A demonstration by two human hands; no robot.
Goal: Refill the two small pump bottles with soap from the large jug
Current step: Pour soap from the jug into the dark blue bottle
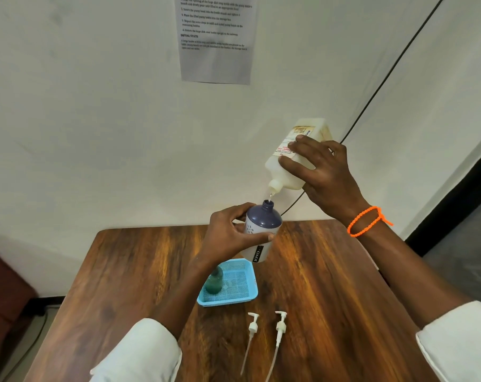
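i log the pour into the first bottle (262, 230), gripped by left hand (228, 235); right hand (325, 172) clasps the tipped jug (291, 164). next: keep spouts aligned.

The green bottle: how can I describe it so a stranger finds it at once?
On the wooden table, find the blue basket. The green bottle stands inside it, at its left side. Unlike the grey bottle in the left hand, it is untouched.

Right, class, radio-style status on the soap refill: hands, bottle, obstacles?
Left hand holds purple bottle off table. Right hand tips jug, spout over its mouth. Green bottle in blue tray. Nothing blocking.
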